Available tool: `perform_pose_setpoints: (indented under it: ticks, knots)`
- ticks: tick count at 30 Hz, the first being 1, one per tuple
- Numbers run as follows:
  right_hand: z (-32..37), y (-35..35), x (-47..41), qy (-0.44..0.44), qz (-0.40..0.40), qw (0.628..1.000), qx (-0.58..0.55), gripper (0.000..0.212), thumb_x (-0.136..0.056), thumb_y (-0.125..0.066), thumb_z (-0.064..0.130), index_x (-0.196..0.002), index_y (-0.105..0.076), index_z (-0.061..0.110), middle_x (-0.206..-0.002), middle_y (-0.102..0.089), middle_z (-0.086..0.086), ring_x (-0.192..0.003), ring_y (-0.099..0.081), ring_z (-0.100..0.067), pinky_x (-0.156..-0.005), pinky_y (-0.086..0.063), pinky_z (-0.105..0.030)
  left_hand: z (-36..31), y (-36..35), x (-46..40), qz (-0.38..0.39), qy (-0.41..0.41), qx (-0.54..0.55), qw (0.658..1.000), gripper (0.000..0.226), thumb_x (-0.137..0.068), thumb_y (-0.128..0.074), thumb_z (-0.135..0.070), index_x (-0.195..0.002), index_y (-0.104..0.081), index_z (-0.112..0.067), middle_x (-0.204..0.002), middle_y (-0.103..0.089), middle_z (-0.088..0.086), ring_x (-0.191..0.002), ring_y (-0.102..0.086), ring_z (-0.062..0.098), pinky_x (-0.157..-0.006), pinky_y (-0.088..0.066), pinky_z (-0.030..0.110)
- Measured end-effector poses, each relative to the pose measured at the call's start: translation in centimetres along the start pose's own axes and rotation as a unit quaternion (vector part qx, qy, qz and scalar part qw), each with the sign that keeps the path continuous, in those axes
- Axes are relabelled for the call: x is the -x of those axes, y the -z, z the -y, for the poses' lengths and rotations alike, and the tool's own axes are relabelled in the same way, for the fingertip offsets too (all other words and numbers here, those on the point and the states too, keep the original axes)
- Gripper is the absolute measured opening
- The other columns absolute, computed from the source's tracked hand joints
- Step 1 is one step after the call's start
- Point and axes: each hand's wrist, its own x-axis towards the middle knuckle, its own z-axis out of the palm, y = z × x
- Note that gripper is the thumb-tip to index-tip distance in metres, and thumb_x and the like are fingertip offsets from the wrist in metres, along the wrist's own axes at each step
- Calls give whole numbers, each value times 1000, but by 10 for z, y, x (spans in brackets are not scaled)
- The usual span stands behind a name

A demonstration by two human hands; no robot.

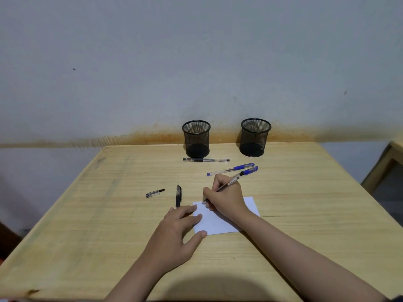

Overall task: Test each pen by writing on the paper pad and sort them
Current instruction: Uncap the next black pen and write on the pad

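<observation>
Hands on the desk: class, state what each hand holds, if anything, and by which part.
The right hand grips a blue-capped pen low on its barrel, near the tip, writing on the paper pad. The left hand holds nothing; its fingers press flat on the pad's left edge.

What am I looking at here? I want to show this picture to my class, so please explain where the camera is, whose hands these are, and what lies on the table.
There is no machine here. The single picture comes from a camera worn on a person's head, looking forward and down, so the two bare arms reaching in are that person's own.

The right hand holds a pen with a blue cap, its tip on a white paper pad. The left hand rests flat on the pad's corner to steady it.

On the wooden table lie a clear pen with a black grip, a blue pen, a black pen and a loose pen cap. At the far edge stand two black mesh cups, both apparently empty.
</observation>
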Motion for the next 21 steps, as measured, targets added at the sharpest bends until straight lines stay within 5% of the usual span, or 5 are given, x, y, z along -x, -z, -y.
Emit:
perform_pose_setpoints:
  ticks: [5, 10, 21]
  knots:
    - [-3, -1, -2, 1, 2, 1000, 6, 26, -79, -63, -3, -63, -46, 7, -57, -52, -20, -45, -62, -19, -46, -53, -29, -2, 2, 0, 8, 15, 12, 1000, 44, -76, -53, -57, -111, -64, -32, -126, -46, -24, -119, -40, -13, -91, -28, 1]
    - [-3, 0, -3, -15, 13, 1000, 9, 19, -77, -63, -4, -65, -49, 2, -65, -58, -34, -49, -64, -25, -49, -55, -31, -4, 4, -1, 18, 24, 27, 999, 45, -76, -52, -57, -110, -65, -31, -126, -45, -24, -119, -39, -13, -88, -29, -2]
    - [-5, -1, -2, -5, 6, 1000, -7, 19, -78, -62, -5, -65, -49, 1, -60, -55, -25, -49, -63, -27, -47, -53, -29, -6, 5, -1, 22, 25, 41, 999, 39, -78, -59, -50, -110, -65, -29, -126, -48, -21, -120, -39, -13, -86, -30, -3]
